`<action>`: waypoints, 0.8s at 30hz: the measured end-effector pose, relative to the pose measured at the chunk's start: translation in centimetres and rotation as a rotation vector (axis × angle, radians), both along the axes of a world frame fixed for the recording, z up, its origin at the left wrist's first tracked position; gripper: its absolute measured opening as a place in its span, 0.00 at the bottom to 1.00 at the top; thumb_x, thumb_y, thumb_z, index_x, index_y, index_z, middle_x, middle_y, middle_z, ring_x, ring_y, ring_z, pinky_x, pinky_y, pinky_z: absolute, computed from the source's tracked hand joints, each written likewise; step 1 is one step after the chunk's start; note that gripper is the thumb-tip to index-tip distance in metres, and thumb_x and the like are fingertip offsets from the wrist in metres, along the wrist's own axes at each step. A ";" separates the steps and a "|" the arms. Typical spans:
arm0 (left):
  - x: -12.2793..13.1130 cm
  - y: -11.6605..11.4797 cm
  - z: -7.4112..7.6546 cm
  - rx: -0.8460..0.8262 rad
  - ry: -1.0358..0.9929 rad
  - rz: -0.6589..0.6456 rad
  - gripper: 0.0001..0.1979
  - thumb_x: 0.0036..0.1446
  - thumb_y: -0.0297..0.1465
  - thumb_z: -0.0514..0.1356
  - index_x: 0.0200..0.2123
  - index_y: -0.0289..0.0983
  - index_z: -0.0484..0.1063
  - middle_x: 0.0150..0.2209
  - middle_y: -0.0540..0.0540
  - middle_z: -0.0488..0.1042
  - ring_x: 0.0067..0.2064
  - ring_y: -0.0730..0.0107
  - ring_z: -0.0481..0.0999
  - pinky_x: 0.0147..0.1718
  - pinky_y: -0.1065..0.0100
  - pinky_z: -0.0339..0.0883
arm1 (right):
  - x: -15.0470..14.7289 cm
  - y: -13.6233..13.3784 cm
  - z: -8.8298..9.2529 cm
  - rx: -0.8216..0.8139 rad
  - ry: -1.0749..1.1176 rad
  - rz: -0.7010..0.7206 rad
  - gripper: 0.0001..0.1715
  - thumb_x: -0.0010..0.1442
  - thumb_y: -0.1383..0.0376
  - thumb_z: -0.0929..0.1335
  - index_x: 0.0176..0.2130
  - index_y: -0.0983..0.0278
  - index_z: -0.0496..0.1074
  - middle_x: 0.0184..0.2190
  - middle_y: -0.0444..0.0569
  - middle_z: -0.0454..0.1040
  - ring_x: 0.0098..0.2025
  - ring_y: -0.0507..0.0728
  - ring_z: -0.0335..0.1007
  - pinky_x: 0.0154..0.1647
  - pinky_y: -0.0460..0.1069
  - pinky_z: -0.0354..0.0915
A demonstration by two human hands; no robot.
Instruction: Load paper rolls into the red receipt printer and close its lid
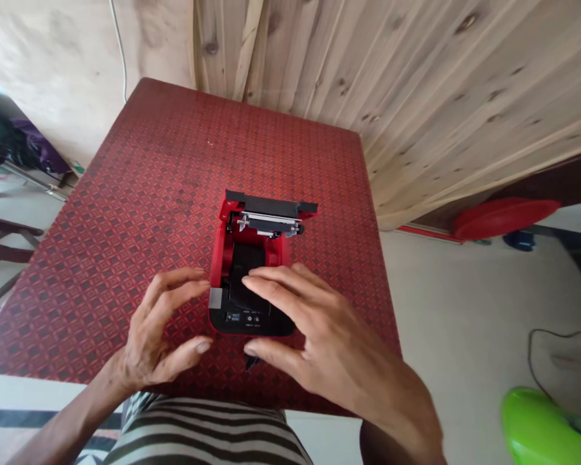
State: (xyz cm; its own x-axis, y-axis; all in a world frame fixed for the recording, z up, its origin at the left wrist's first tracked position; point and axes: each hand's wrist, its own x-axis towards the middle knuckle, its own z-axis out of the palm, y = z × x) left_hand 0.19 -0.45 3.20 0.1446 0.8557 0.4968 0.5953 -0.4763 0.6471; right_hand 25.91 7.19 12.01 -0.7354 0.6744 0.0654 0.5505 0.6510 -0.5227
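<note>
A small red and black printer (252, 258) stands on the red patterned table (140, 213) with its lid swung open at the back, showing a black empty bay and a metal roller bar (270, 223). My left hand (162, 329) hovers beside the printer's left front corner, fingers spread and curved, holding nothing. Over the printer's front right, my right hand (314, 336) has its fingers stretched across the open bay and its thumb near the front edge. It grips nothing that I can see. A small dark bit shows under the right thumb.
Pale wooden planks (416, 97) lean against the wall behind and right of the table. A red round lid (506, 216) and a green object (542, 426) lie on the floor at the right. Dark chair legs (0, 245) stand at the left.
</note>
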 end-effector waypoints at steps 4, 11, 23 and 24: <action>-0.9 1.7 1.5 -0.029 -0.100 0.070 0.24 0.70 0.45 0.61 0.64 0.41 0.71 0.59 0.37 0.74 0.57 0.52 0.77 0.55 0.49 0.75 | -0.5 -0.8 -1.7 0.127 0.117 -0.002 0.10 0.67 0.68 0.74 0.49 0.68 0.79 0.46 0.52 0.84 0.46 0.60 0.77 0.53 0.56 0.77; -0.3 7.4 3.5 0.068 -0.083 0.055 0.21 0.70 0.45 0.61 0.62 0.45 0.73 0.59 0.42 0.74 0.57 0.56 0.76 0.48 0.55 0.80 | -0.8 -1.5 -2.6 0.300 0.175 -0.055 0.08 0.70 0.75 0.70 0.46 0.70 0.80 0.43 0.52 0.84 0.41 0.58 0.76 0.47 0.54 0.77; 1.4 12.4 6.5 -0.046 0.103 -0.218 0.31 0.75 0.51 0.51 0.68 0.35 0.67 0.54 0.39 0.81 0.54 0.60 0.82 0.55 0.57 0.77 | -0.9 -4.5 -2.5 0.552 0.094 -0.094 0.11 0.71 0.73 0.69 0.50 0.73 0.80 0.44 0.55 0.84 0.43 0.60 0.76 0.44 0.56 0.73; 1.3 11.6 6.3 -0.048 0.106 -0.244 0.30 0.75 0.51 0.50 0.66 0.36 0.69 0.54 0.40 0.81 0.54 0.60 0.82 0.55 0.57 0.77 | -0.8 -4.8 -2.4 0.552 0.099 -0.105 0.12 0.71 0.73 0.68 0.50 0.73 0.80 0.43 0.54 0.84 0.43 0.60 0.76 0.44 0.55 0.73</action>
